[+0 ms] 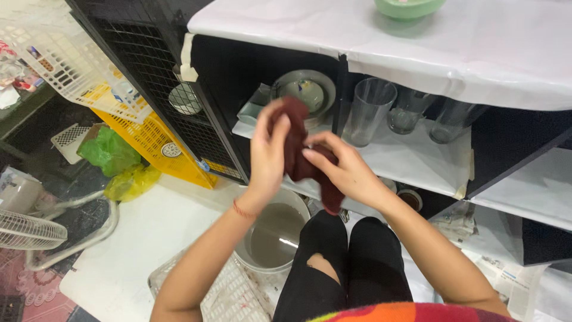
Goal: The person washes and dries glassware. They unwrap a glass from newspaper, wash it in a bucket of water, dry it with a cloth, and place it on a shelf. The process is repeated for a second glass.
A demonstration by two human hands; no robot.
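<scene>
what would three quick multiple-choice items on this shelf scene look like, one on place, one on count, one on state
1. Where is the white bucket of murky water?
A. on the top shelf
B. on the floor under the hands
C. inside the yellow crate

2. How many clear drinking glasses stand on the white-lined shelf?
A. one
B. three
C. five

3. How is the dark maroon cloth held?
A. by both hands
B. by neither hand
C. draped over the bucket

Answers: 1 B, it sits low by the knees; 2 B, three stand in a row; 3 A, the left hand and right hand each have a grip on it.
</scene>
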